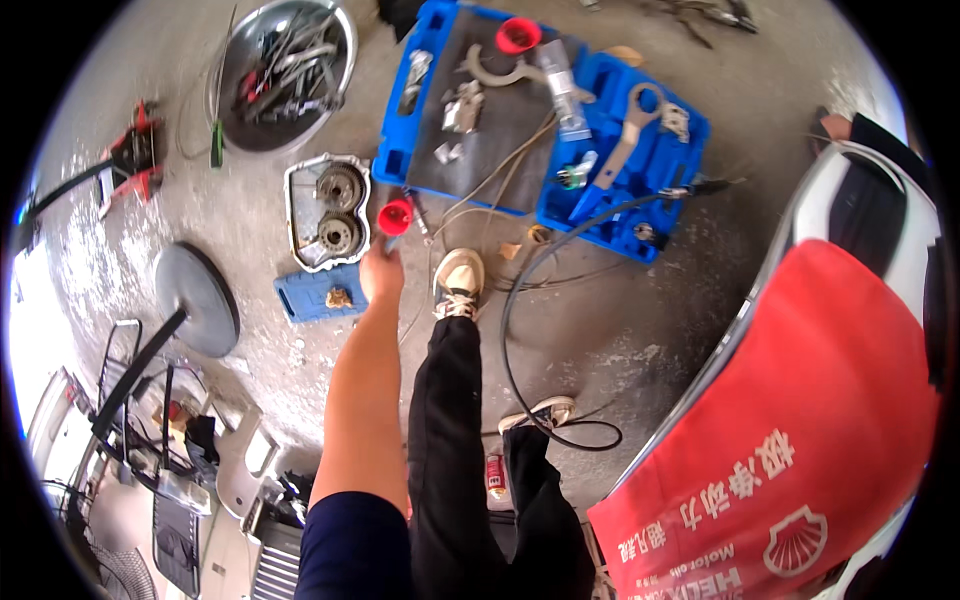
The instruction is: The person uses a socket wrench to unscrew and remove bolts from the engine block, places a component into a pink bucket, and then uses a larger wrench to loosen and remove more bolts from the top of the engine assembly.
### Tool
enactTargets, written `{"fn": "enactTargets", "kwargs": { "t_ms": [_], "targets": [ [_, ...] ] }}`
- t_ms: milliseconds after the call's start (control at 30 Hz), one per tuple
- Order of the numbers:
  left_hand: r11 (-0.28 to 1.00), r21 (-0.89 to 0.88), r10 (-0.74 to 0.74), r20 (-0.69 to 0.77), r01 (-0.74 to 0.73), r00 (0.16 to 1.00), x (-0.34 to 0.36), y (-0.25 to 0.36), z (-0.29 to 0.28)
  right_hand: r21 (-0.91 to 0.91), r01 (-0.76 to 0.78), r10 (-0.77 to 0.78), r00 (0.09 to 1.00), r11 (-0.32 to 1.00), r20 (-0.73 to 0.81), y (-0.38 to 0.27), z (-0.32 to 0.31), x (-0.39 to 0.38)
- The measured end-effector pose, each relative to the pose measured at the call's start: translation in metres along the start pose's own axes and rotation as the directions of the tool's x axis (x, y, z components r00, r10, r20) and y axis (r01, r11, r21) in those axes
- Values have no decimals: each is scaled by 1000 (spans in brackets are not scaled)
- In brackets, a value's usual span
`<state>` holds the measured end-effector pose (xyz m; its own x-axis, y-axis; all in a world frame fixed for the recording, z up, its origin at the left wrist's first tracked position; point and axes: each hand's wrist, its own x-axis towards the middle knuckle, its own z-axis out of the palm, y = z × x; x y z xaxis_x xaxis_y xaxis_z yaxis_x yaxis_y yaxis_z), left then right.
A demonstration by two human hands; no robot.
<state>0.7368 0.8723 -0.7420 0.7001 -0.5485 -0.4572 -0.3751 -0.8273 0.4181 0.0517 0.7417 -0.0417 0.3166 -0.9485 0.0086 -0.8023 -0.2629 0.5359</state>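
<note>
My left hand (380, 272) reaches forward and down over the concrete floor, shut on a tool with a round red end (395, 216). The red end sits just right of a metal engine cover (327, 210) holding two gears. A small blue tray (318, 295) lies just left of the hand. My right hand is out of view. One of my shoes (459, 283) stands right of the hand, the other shoe (540, 412) further back.
An open blue tool case (655, 165) with wrenches and a red cup (518, 35) lies ahead. A round metal basin (288, 70) of tools sits upper left, beside a red jack (135, 150). A black hose (510, 330) loops on the floor. A red cover (800, 450) drapes a vehicle at right.
</note>
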Motion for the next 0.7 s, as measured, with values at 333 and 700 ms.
{"fn": "enactTargets", "kwargs": {
  "t_ms": [333,700],
  "targets": [
    [883,-203,469,431,-424,771,-271,95,-71,-52,-355,352,935,934,-52,-40,25,-53],
    [629,-253,777,250,-735,578,-553,490,-246,831,-351,471,873,432,125,0,-32,-141]
  ]
}}
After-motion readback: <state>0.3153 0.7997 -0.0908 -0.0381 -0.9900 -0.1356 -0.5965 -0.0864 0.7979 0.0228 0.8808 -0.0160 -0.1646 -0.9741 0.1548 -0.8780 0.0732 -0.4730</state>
